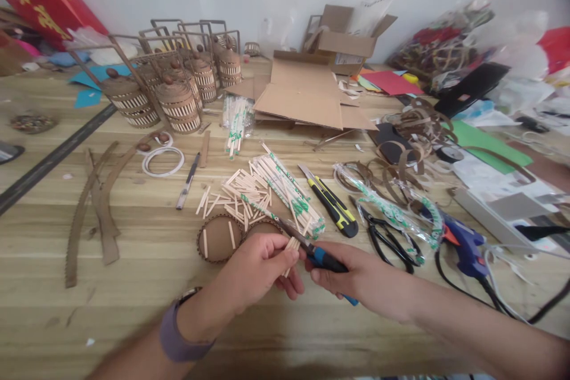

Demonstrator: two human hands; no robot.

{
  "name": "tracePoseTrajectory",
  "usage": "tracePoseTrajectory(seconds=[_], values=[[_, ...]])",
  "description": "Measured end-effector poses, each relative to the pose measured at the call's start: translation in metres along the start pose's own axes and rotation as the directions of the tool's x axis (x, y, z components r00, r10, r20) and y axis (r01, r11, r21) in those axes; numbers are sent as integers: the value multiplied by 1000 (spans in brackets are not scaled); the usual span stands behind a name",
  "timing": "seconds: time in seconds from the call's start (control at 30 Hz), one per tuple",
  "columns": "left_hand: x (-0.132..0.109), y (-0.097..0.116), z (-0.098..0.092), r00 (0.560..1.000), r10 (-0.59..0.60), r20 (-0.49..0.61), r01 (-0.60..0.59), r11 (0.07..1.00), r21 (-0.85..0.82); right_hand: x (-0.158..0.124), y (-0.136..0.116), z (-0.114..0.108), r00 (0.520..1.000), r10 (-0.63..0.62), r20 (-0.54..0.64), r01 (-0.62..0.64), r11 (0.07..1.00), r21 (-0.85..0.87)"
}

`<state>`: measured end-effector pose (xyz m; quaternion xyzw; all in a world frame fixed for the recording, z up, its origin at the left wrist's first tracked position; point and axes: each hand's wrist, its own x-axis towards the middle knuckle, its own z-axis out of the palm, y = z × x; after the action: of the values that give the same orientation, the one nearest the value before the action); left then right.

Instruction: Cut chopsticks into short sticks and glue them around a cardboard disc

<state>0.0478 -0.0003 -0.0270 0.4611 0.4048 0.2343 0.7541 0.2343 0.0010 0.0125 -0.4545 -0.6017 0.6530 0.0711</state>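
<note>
My left hand [267, 264] is closed in a pinch on a small bunch of pale wooden sticks [291, 244]. In my right hand [356, 276] are shears [325, 258] with black-and-blue handles. Their dark blades lie against the bunch near its upper ends; whether the sticks are between the blades I cannot tell. Just beyond my left hand is a round cardboard disc [219, 238] with a ridged rim and two short sticks on it. A second round disc [262, 227] is partly hidden by my left hand. Behind them lies a loose pile of cut sticks [249, 187].
Wrapped chopsticks [289, 187], a utility knife [332, 205], black pliers [389, 240] and a blue glue gun [465, 243] lie around my hands. Cardboard strips [104, 214] and a white tape ring [162, 162] are at left. Lantern-like cardboard models [178, 104] stand behind.
</note>
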Motion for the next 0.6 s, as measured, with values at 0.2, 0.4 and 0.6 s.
tracePoseTrajectory(seconds=[0.2,0.4,0.6], values=[[1,0,-1,1000,19,-6,-19,1000,1,2,-3,0,1000,-10,-1,10,999,-47],[-2,10,-10,992,90,-90,-83,993,87,-6,7,-13,994,0,-106,-14,991,-133],[-5,14,-13,972,143,-189,-81,949,303,-8,12,-24,859,-207,-468,-21,899,-437]])
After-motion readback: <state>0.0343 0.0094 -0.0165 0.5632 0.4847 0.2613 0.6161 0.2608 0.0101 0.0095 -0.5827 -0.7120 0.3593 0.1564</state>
